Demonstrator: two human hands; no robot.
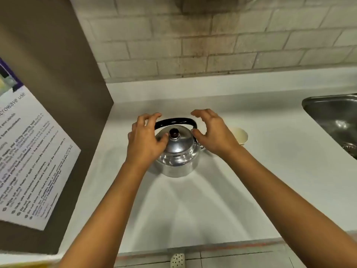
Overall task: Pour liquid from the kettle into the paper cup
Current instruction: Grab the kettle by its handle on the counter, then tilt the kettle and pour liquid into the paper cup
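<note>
A shiny metal kettle (pixel 178 154) with a black arched handle and a dark lid knob stands upright on the white counter. My left hand (pixel 145 138) curls around its left side, thumb resting on the lid near the knob, fingers over the handle's left end. My right hand (pixel 211 132) hovers at the kettle's right side with fingers spread, its thumb touching the handle's right end. A cream paper cup (pixel 241 136) stands just right of the kettle, partly hidden behind my right hand. The kettle's spout is hidden under that hand.
A steel sink (pixel 336 120) is set into the counter (pixel 193 209) at the far right. A brown cabinet side with a printed notice (pixel 29 161) rises on the left. A tiled wall runs along the back, and the counter's front edge lies near me.
</note>
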